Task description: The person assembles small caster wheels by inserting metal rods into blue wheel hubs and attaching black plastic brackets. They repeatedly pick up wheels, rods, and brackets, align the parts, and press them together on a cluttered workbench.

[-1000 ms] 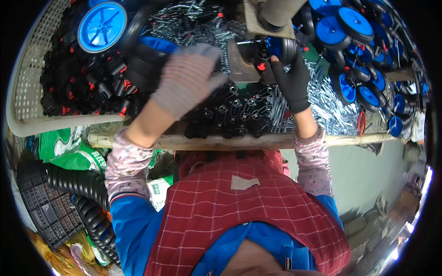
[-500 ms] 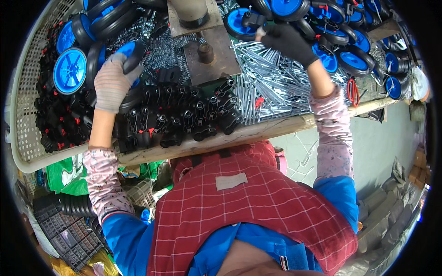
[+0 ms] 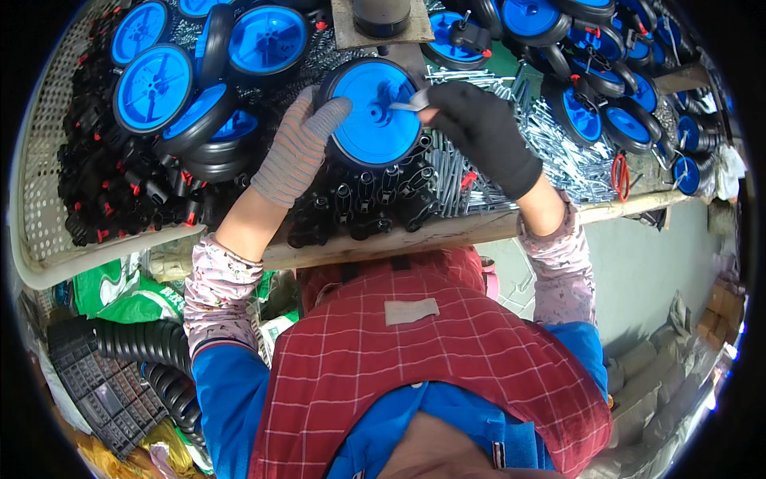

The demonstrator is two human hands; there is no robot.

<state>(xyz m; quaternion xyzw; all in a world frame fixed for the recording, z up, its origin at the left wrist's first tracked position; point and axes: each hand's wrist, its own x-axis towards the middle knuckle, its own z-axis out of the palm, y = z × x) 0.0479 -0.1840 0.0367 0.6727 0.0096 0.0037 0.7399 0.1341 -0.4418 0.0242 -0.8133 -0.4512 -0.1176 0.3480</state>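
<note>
**Risk: pin slips at the hub**

Left hand (image 3: pixel 297 148), grey glove, steadies blue wheel (image 3: pixel 375 112) at the bench edge. Right hand (image 3: pixel 479 132) pinches metal pin (image 3: pixel 408 102) at hub. Wheel could tilt; pin may drop into loose pins (image 3: pixel 558 160) beyond.

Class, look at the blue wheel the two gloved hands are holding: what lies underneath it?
Under the blue wheel, small black plastic parts show at its lower edge. What lies beneath its middle is covered. The left hand grips its rim; the right hand holds a metal pin at its hub.
</note>
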